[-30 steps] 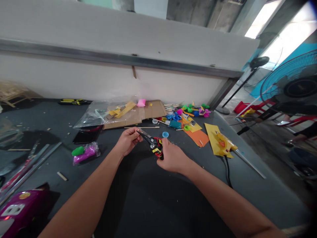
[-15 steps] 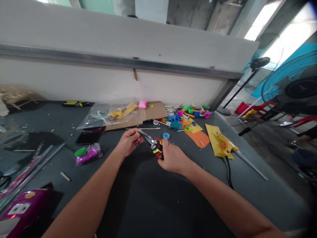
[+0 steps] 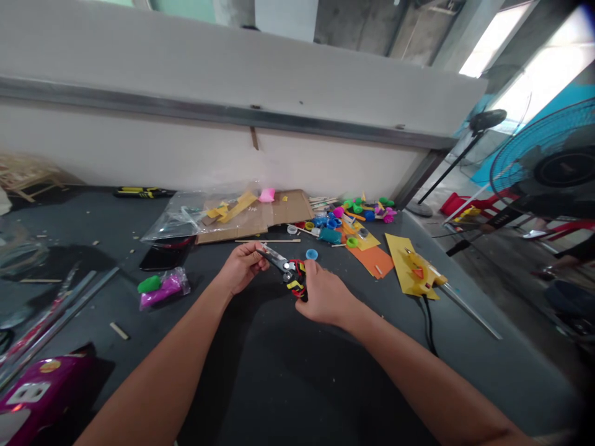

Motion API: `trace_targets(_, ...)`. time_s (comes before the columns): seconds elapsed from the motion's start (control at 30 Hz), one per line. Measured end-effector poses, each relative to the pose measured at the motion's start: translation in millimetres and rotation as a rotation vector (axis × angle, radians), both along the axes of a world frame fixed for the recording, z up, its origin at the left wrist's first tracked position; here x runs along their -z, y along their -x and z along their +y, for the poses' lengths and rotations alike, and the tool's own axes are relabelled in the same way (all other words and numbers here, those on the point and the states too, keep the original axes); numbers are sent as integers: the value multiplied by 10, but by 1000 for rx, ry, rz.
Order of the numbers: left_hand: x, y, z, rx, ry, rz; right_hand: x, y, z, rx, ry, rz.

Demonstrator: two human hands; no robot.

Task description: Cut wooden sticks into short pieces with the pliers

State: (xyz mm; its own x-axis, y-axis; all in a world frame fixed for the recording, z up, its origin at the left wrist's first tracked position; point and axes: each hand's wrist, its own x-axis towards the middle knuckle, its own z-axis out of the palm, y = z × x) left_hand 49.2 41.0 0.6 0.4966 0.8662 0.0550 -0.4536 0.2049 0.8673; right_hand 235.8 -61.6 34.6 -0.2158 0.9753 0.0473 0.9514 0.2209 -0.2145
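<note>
A pair of pliers [image 3: 292, 272] with red, yellow and black handles sits above the dark workbench [image 3: 302, 384], gripped by both hands. The left hand [image 3: 242, 267] is closed around the steel nose end, its fingers [image 3: 253, 260] curled over the metal, while the right hand [image 3: 325, 294] clasps the handles and covers part of them; how far the tool's jaws stand apart cannot be told. Just beyond the pliers lies a blue bottle cap [image 3: 312, 254], and farther on, past a thin wooden stick [image 3: 267, 241], a cardboard sheet [image 3: 292, 207] lies partly under a clear plastic bag [image 3: 170, 223]. To the right of the pliers are a heap of colourful plastic parts [image 3: 353, 214], a piece of orange paper [image 3: 374, 261] and a yellow sheet [image 3: 398, 254], with a black cable [image 3: 427, 322] running near the sheet. To the left of the pliers lie a small bag of green and magenta clay [image 3: 162, 288] and a dark flat object [image 3: 165, 255]. Metal rods [image 3: 69, 303] and a magenta plastic shell [image 3: 41, 390] lie farther left, well apart from the pliers, and a pedestal fan [image 3: 548, 161] stands far to the right, off the bench.
</note>
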Motion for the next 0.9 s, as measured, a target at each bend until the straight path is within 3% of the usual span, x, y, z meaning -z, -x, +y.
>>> trace_targets(0.5, -12, 6, -31, -37, -12, -21, -14, 11, -4, -13, 62, -30)
trace_targets(0.9, 27, -3, -26, 22, 50, -46, -2, 8, -7, 12, -24, 19)
